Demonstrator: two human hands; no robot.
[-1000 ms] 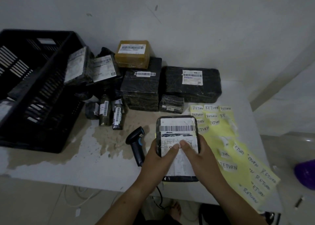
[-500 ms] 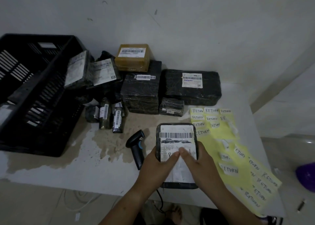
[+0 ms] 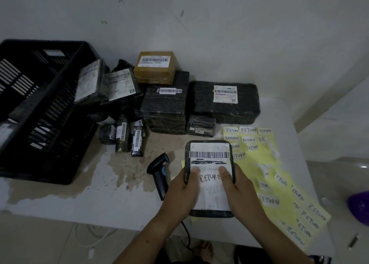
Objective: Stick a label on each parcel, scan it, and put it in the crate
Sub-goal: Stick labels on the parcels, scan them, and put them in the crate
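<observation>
A flat black parcel (image 3: pixel 209 149) with a white barcode sheet lies at the table's front edge. A white RETURN label (image 3: pixel 209 177) sits on its sheet. My left hand (image 3: pixel 179 191) holds the parcel's left side, thumb pressing the label's left end. My right hand (image 3: pixel 237 189) holds the right side, thumb on the label's right end. A black barcode scanner (image 3: pixel 158 171) lies just left of my left hand. Yellow backing sheets (image 3: pixel 277 175) with more RETURN labels spread to the right. The black crate (image 3: pixel 40 111) stands at the far left.
Several wrapped parcels (image 3: pixel 223 101) and a brown box (image 3: pixel 154 66) are stacked against the wall behind. Small bottle-shaped parcels (image 3: pixel 129 137) lie beside the crate. The scanner's cable (image 3: pixel 186 235) hangs over the front edge. A purple object (image 3: pixel 359 205) is on the floor at right.
My thumbs, which met at the middle of the label, have slid apart to its two ends, uncovering the word RETURN. The parcel has stayed in place.
</observation>
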